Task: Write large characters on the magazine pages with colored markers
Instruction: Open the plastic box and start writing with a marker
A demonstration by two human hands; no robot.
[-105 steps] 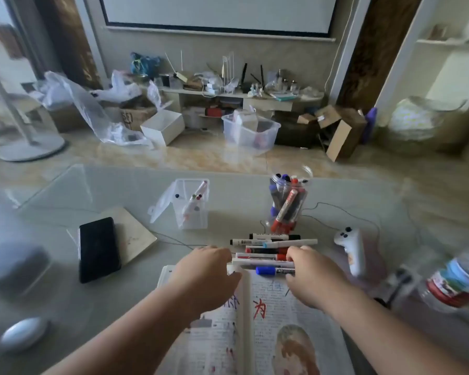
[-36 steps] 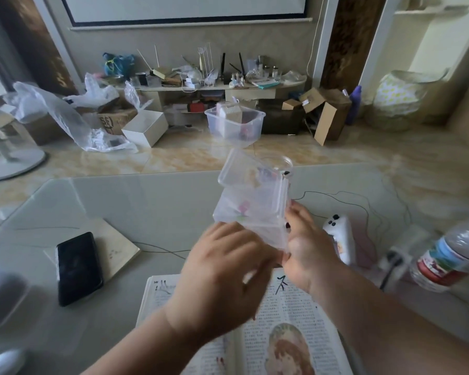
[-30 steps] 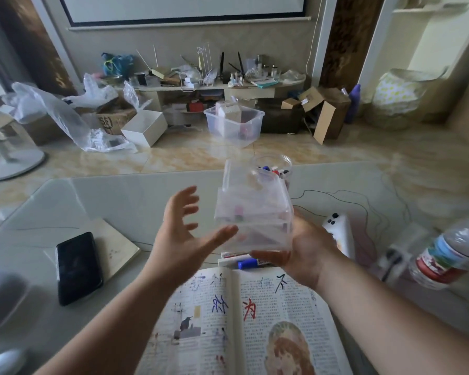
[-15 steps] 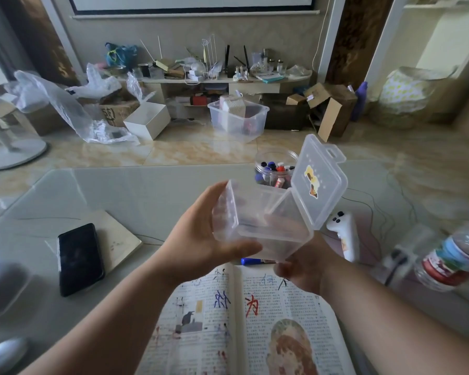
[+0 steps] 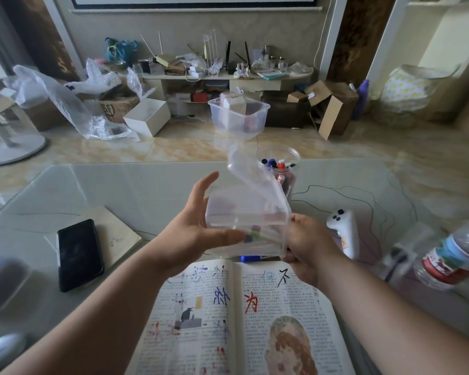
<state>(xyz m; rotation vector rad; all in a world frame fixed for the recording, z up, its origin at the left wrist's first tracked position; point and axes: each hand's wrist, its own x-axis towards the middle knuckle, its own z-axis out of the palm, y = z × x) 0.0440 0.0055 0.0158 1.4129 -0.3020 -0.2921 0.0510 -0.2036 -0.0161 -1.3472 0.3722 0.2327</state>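
A clear plastic box (image 5: 247,212) hangs above the table, just beyond the open magazine (image 5: 282,307). Its hinged lid (image 5: 244,169) is blurred and stands half raised. Coloured marker caps (image 5: 255,231) show through the box's front wall. My left hand (image 5: 192,234) lies flat against the box's left side, fingers straight up and thumb stretched along the lower front. My right hand (image 5: 306,244) grips the box's lower right corner. The magazine pages carry large blue, red and black characters. A blue marker (image 5: 251,258) lies at the magazine's top edge, under the box.
A clear jar of markers (image 5: 279,169) stands behind the box on the glass table (image 5: 119,185). To the left, a black phone (image 5: 79,254) rests on a notebook (image 5: 117,234). A white controller (image 5: 344,234) and a water bottle (image 5: 450,258) sit to the right.
The markers were gathered from the table and the box was lifted. In the last half second the lid swung from wide open on the right toward the box, and my left fingers straightened.
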